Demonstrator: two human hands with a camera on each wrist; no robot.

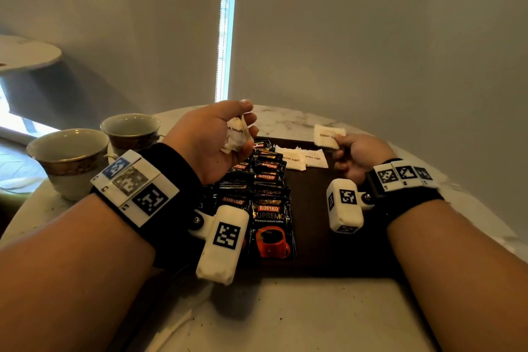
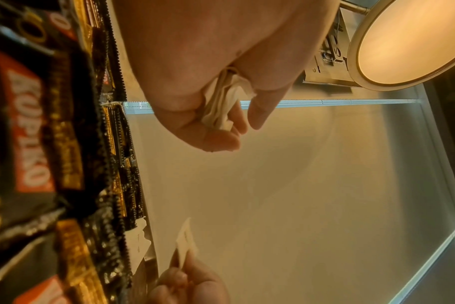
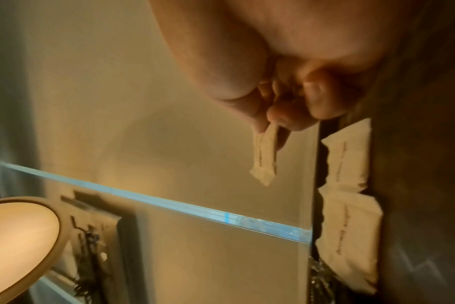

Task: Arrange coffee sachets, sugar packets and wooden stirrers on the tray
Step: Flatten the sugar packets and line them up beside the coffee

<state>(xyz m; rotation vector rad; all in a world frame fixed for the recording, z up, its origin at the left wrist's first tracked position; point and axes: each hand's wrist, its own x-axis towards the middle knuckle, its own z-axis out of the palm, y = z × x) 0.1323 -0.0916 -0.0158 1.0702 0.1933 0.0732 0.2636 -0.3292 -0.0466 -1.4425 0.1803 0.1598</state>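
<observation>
A dark wooden tray point(image 1: 320, 248) lies on the marble table. Black Kopiko coffee sachets point(image 1: 270, 206) overlap in a column down its left half. Two white brown-sugar packets point(image 1: 303, 158) lie side by side at the tray's far edge. My left hand point(image 1: 223, 137) hovers above the sachets, palm up, and grips a bunch of sugar packets point(image 1: 237, 134), seen crumpled between its fingers point(image 2: 221, 109). My right hand point(image 1: 354, 154) pinches one sugar packet point(image 1: 328, 136) over the tray's far right corner; the same packet point(image 3: 266, 156) hangs from its fingertips beside the two laid packets point(image 3: 348, 185).
Two empty gold-rimmed cups point(image 1: 71, 157) stand on the table at the left, close to my left wrist. A wall and blinds rise right behind the table. The tray's right half point(image 1: 357, 254) is bare wood.
</observation>
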